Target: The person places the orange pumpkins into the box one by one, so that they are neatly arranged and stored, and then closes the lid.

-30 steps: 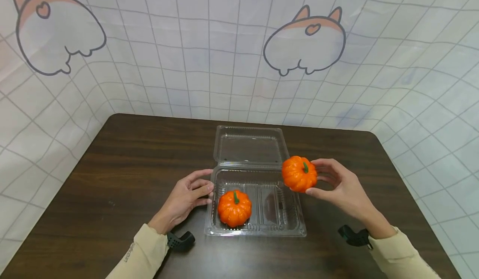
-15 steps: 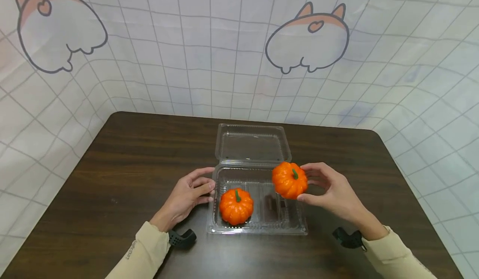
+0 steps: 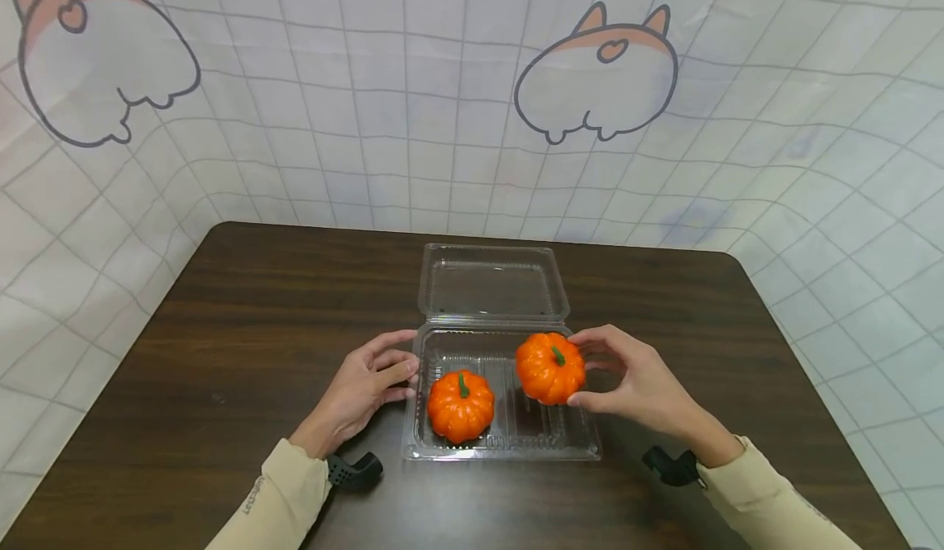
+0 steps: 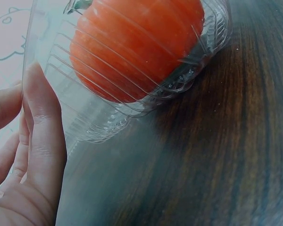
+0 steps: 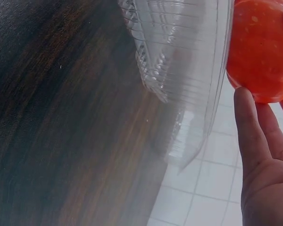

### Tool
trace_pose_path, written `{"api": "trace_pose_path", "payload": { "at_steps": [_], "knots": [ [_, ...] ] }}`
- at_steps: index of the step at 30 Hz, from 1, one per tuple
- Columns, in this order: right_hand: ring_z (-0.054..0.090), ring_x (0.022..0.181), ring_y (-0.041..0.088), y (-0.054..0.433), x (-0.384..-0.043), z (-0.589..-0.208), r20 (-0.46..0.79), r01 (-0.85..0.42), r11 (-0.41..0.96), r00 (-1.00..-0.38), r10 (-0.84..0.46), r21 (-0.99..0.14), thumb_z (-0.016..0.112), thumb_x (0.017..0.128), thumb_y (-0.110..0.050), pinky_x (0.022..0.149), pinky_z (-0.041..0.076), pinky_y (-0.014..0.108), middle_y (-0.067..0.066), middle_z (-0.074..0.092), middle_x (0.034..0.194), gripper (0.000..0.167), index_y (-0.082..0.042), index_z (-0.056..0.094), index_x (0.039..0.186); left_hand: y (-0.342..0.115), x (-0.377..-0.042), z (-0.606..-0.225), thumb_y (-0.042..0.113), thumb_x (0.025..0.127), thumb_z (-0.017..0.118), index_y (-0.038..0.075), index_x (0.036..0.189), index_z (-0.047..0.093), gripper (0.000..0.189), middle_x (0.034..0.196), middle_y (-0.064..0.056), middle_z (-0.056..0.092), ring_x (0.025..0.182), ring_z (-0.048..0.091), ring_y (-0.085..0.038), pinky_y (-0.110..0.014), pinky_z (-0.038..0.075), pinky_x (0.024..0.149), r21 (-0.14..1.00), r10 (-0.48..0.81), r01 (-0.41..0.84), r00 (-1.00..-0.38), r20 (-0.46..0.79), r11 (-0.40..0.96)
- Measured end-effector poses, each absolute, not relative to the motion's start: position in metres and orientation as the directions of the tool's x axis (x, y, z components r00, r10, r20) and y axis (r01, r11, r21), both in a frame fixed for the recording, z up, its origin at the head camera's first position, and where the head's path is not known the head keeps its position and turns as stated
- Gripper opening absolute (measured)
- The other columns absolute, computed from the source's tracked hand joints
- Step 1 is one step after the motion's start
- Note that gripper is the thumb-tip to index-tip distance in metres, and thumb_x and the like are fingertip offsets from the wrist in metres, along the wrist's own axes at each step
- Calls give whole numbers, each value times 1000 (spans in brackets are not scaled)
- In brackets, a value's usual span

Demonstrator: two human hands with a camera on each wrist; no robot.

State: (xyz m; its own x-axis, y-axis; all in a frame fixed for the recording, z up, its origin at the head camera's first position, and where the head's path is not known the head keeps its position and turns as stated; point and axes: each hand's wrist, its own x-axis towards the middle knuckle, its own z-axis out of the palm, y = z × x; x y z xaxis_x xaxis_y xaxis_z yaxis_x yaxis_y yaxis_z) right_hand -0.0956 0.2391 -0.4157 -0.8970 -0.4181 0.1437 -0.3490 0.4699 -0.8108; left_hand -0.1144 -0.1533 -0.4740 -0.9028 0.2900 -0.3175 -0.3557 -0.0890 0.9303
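Note:
A clear plastic clamshell container (image 3: pixel 509 456) lies open on the table, its lid (image 3: pixel 494 288) folded back. One small orange pumpkin (image 3: pixel 460 406) with a green stem sits in the left part of its base. My left hand (image 3: pixel 365 390) pinches the base's left rim between thumb and finger; the left wrist view shows the fingers (image 4: pixel 43 113) outside the wall. A second orange pumpkin (image 3: pixel 549 368) is gripped by the fingertips of my right hand (image 3: pixel 642 382). In the right wrist view this pumpkin (image 5: pixel 262 52) is above the container's rim, with fingers under its side.
The dark wood-grain table (image 3: pixel 243 353) extends on both sides of the container. Behind and beside it hangs a white grid-patterned cloth (image 3: pixel 354 107) with cartoon animal drawings. Black straps (image 3: pixel 356 472) are on both wrists, next to cream sleeves.
My right hand has carried its pumpkin leftward and slightly nearer, from the container's right edge to over the right half of its base. The left hand keeps its place at the rim.

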Motion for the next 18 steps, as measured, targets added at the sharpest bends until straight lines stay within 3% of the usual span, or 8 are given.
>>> {"api": "trace_pose_path", "payload": {
  "at_steps": [18],
  "knots": [
    [66,111,7,229,-100,-417,125,-402,465,-846,-519,-789,95,74,-21,95,61,24,3,66,128,65,-17,62,129,-155,-114,-476,14,96,74,13,152,47,62,110,0,68,93,68,-15,-27,64,83,929,288,-357,-903,-318,-96]
  ]
}}
